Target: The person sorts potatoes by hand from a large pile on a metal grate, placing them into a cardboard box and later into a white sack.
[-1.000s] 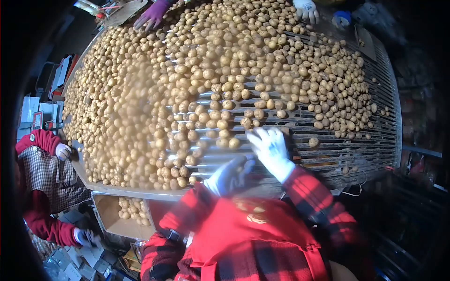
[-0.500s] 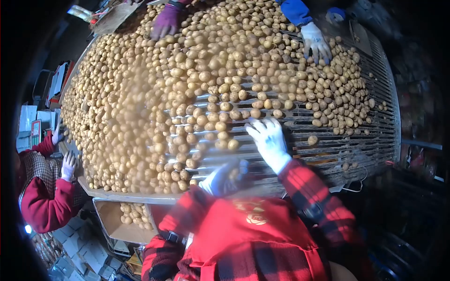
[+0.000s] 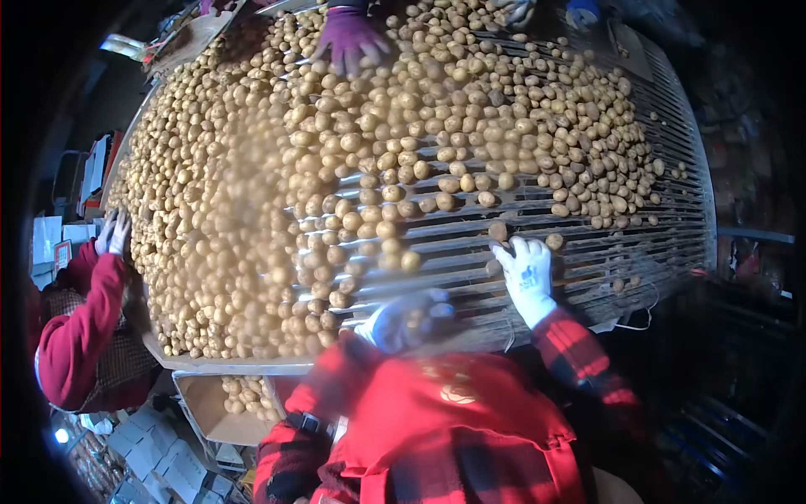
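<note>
My left hand (image 3: 386, 326), in a white glove, is low over the slats near the front edge, its fingers curled around what looks like a potato (image 3: 416, 319); blur hides the details. My right hand (image 3: 531, 275), also gloved in white, lies over the slatted sorting table (image 3: 453, 244) with its fingers apart. One potato (image 3: 498, 230) is just beyond its fingertips, and another (image 3: 494, 268) lies beside its thumb. A third potato (image 3: 554, 241) sits just past the hand on the right. Potatoes (image 3: 243, 210) cover the table's left side and far half.
Below the front edge stands a box (image 3: 201, 403) with potatoes in it. A co-worker's purple glove (image 3: 348, 38) reaches in at the far side, near another gloved hand (image 3: 514, 10). At the left edge a person in dark red sleeves (image 3: 80, 336) has gloved hands at the table.
My right hand has moved right and nearer to me, with potatoes now at its fingers. My left hand has hardly moved. The co-worker's blue-sleeved hand has drawn back; the purple glove has shifted right.
</note>
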Demonstrator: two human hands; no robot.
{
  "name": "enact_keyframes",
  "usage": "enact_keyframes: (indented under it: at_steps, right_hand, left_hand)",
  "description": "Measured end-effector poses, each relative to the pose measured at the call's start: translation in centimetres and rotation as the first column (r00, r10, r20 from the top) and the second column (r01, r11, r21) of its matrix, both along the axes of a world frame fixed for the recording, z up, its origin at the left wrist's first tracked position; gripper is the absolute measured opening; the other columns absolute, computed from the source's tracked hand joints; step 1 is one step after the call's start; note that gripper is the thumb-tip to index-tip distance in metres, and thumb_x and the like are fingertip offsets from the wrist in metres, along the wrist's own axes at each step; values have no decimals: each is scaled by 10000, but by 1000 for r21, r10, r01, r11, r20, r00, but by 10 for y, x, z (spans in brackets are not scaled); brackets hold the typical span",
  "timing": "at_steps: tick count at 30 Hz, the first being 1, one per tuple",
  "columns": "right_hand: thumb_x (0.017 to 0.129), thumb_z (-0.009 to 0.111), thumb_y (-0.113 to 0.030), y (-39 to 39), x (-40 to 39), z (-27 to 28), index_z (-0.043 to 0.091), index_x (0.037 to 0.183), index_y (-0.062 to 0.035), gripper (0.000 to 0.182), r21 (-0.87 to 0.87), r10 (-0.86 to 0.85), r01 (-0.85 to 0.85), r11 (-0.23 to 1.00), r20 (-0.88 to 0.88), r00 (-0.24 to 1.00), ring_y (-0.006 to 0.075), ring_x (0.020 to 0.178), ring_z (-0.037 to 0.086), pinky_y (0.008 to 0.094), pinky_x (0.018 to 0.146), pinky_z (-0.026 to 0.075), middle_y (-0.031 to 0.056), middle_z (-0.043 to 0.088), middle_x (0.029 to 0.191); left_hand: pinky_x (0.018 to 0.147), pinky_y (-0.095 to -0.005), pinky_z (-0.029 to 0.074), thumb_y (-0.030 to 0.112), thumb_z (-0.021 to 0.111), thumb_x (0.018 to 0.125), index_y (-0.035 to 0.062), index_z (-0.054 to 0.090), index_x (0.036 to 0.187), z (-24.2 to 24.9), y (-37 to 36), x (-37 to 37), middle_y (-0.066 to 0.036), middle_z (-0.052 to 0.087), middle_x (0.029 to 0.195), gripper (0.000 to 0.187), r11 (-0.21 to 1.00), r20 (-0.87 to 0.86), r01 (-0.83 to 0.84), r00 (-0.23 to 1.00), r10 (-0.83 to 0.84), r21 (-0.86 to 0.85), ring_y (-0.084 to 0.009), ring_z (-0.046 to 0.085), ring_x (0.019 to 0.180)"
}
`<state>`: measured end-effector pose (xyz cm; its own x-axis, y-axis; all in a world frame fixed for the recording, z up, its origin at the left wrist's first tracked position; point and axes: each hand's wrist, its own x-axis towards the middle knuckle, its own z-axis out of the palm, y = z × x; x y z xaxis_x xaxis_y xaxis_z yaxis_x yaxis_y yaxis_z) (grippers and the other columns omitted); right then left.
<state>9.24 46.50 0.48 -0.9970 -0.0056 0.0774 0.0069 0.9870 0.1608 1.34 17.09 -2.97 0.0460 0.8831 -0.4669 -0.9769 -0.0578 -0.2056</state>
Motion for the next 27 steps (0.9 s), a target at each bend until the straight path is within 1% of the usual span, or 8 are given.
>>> enact_keyframes:
  at_steps: [1, 3, 4, 6, 7, 11, 19, 27]
  right_hand:
    - [758, 711, -162, 1, -9, -6, 688, 1089, -244, 342, -7, 3, -3, 1000, -4, 1000, 239, 871, 576, 406, 774, 451, 41, 601, 1045]
    - [787, 686, -185, -2, -21, -16, 689, 1032, -260, 256, -151, -73, 88, 985, 101, 992, 238, 907, 566, 417, 778, 420, 18, 599, 944]
    - [785, 698, -194, 0, -21, -13, 683, 935, -260, 165, -195, -62, 63, 979, 8, 998, 236, 899, 573, 418, 770, 417, 9, 590, 860]
    - [817, 718, -171, 1, -15, -9, 715, 977, -192, 161, -461, -193, 131, 878, -89, 977, 262, 849, 599, 422, 749, 456, 41, 628, 857]
    - [825, 728, -160, 0, -13, -7, 722, 993, -159, 169, -598, -289, 136, 790, -167, 943, 271, 826, 608, 420, 734, 471, 51, 639, 843]
    - [825, 732, -165, -49, -15, 46, 718, 1097, -87, 283, -740, -43, 55, 670, 35, 998, 292, 881, 648, 386, 806, 497, 118, 696, 955]
    - [774, 749, -192, -60, 17, 0, 671, 1134, -169, 370, -112, -84, 111, 987, 224, 971, 270, 896, 608, 408, 768, 478, 56, 607, 1031]
    - [798, 730, -136, -102, -30, 56, 673, 1061, -67, 278, -832, 161, -161, 531, -88, 983, 326, 987, 635, 450, 848, 512, 128, 653, 1075]
  left_hand:
    - [527, -198, 456, 196, 535, 1026, 90, 523, 1350, -19, -2, 5, -120, 636, 1183, 341, 1000, -4, -3, 1000, 3, -7, -132, 596, 717]
    - [520, -191, 458, 211, 525, 1033, 86, 519, 1353, -71, -10, 20, -74, 634, 1087, 344, 994, -963, -89, -256, -84, -63, -90, 594, 717]
    - [520, -191, 458, 211, 525, 1033, 86, 519, 1353, -56, -11, 14, -74, 634, 1087, 344, 995, -962, -76, -259, -88, -71, -90, 594, 717]
    - [523, -185, 476, 231, 523, 1036, 91, 522, 1355, 13, 0, -11, -49, 622, 1036, 349, 975, -500, 19, 861, 96, 221, -72, 584, 701]
    - [524, -182, 485, 241, 522, 1037, 93, 524, 1356, 29, 2, -15, -37, 617, 1011, 352, 937, 136, -90, 990, 47, 337, -63, 579, 693]
    - [575, -205, 543, 236, 510, 1035, 98, 503, 1383, 23, -4, -12, -90, 641, 1206, 375, 991, -126, -76, 990, 62, -109, -144, 661, 823]
    - [606, -190, 538, 272, 540, 1023, 51, 588, 1249, -12, -8, 6, -85, 677, 1151, 320, 995, 119, -82, 990, 75, 57, -180, 655, 986]
    - [646, -201, 525, 180, 538, 997, 17, 516, 1370, 48, -10, -10, -108, 642, 1227, 408, 988, -305, -129, 941, 149, 85, -136, 635, 864]
